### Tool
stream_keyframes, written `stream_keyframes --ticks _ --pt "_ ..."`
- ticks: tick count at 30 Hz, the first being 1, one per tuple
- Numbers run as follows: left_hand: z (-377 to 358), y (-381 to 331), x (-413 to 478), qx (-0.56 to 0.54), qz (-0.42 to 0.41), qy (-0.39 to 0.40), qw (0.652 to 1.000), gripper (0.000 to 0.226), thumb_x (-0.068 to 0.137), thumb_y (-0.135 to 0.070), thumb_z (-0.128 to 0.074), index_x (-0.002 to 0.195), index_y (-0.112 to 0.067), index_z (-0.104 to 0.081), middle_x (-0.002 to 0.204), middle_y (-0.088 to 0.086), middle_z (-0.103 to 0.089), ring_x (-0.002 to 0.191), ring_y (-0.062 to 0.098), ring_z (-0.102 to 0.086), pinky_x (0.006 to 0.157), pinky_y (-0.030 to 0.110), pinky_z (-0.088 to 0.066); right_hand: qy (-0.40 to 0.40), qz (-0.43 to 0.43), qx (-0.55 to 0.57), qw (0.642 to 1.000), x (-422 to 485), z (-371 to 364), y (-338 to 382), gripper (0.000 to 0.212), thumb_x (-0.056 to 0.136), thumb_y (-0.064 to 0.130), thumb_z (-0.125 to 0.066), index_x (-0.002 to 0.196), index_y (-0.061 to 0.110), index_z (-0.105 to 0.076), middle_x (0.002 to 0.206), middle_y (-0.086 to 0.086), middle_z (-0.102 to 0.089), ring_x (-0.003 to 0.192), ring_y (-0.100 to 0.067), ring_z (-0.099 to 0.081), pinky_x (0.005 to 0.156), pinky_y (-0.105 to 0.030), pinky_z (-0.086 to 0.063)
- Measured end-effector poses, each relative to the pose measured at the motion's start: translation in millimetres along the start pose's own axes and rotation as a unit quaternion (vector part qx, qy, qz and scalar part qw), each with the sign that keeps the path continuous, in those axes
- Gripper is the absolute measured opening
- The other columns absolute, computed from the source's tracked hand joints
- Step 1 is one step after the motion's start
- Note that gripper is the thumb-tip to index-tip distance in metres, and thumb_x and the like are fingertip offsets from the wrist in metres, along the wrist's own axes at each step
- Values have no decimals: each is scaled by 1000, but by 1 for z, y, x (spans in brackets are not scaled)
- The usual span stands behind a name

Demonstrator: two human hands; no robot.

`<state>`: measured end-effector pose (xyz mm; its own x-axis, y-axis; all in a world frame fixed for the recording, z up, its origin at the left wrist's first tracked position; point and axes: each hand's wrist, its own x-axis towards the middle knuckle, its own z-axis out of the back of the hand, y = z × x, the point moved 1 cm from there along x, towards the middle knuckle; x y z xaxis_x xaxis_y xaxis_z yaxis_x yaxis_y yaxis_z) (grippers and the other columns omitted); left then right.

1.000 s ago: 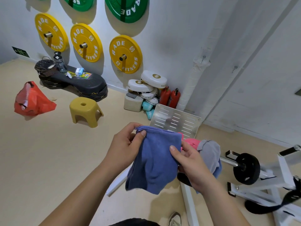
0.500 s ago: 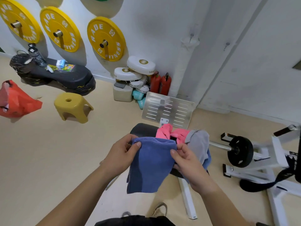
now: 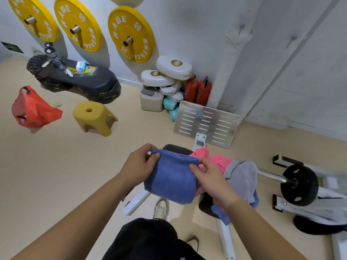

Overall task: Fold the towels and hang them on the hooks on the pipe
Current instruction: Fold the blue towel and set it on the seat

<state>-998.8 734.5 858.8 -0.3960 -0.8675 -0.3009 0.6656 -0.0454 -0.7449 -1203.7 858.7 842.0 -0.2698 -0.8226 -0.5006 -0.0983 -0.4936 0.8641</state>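
Far left I see a crumpled red plastic bag on the beige floor, well apart from everything else. Behind it is a black stepped platform with small clutter on top. Above that, three round yellow weight plates hang on pegs on the white wall. A squat yellow plastic stool stands just in front of the platform.

Centre: left hand pinches the top left corner of the folded blue terry towel, thumb on the front face, fingers curled behind. Right hand pinches the top right edge the same way, thumb on the front. The towel is in the air between both hands, doubled over and hanging down, above the floor and a white bench leg.

Just right of it, a crumpled pink towel and a grey towel are heaped on the black padded bench seat, with more blue cloth under them.

Behind these are a slotted metal plate, two red extinguishers and a white wrapped pipe running up the wall. A small fitting shows up high on it – too small to identify.

Far right, a black barbell disc sits on a steel bar.
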Motion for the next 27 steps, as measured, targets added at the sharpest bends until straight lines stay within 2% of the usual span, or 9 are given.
stream_keyframes --ticks 2,4,7,11,14,19,22,24,27 --pt "5 4 23 -6 -1 6 1000 13 102 -36 -52 101 -31 -63 88 5 -75 85 22 -70 79 42 -56 -2 -17 2 1000 19 -3 4 10 102 26 -59 109 21 -64 81 -5 -74 63 -36 -68 57 -46 -59" --pt "7 7 50 -10 -1 24 1000 12 101 -36 -53 99 -30 -63 87 7 -75 84 24 -69 78 43 -56 -23 -31 -24 999 45 -3 7 10 101 24 -61 108 16 -63 74 -7 -69 57 -30 -61 53 -39 -53" --pt "4 13 98 -2 -1 53 999 10 101 -34 -54 99 -29 -63 86 6 -74 84 24 -68 77 40 -55 -62 -35 -42 997 87 -1 12 7 93 14 -66 100 11 -64 79 -12 -64 71 -22 -56 67 -39 -48" --pt "-6 24 163 51 -23 113 992 7 100 -23 -56 95 -27 -59 88 -4 -69 84 21 -62 70 30 -46 -106 -49 -80 990 135 4 14 13 82 8 -60 90 15 -66 76 -4 -61 73 -18 -51 69 -37 -44" --pt "-6 24 198 101 -41 117 987 10 98 -20 -59 92 -28 -61 96 -5 -69 90 22 -62 77 31 -48 -133 -58 -78 986 158 4 19 16 84 2 -59 92 14 -66 77 -7 -61 73 -18 -51 69 -36 -44" --pt "-3 14 228 33 -29 105 993 9 94 -16 -61 92 -22 -68 89 -8 -68 86 26 -70 84 39 -58 -184 -27 -42 982 182 4 30 19 88 -1 -57 95 15 -66 94 -19 -72 75 -20 -60 68 -35 -51" --pt "-6 12 233 1 -30 86 996 8 94 -13 -61 95 -17 -69 93 -3 -70 88 25 -68 83 36 -55 -214 21 -79 973 187 8 38 22 86 1 -62 89 22 -69 91 -9 -74 77 -18 -63 75 -36 -54" --pt "-6 11 229 -17 -29 75 997 9 96 -13 -61 98 -16 -69 95 -4 -70 82 20 -67 76 30 -51 -234 50 -141 961 184 9 44 24 86 5 -64 87 29 -68 90 1 -71 70 -15 -60 68 -26 -51" --pt "-7 19 211 -28 -34 75 996 11 96 -13 -61 97 -19 -69 92 -6 -71 75 13 -66 70 24 -50 -208 64 -168 961 170 4 41 24 86 0 -60 90 23 -62 82 4 -65 55 -7 -51 57 -17 -43"
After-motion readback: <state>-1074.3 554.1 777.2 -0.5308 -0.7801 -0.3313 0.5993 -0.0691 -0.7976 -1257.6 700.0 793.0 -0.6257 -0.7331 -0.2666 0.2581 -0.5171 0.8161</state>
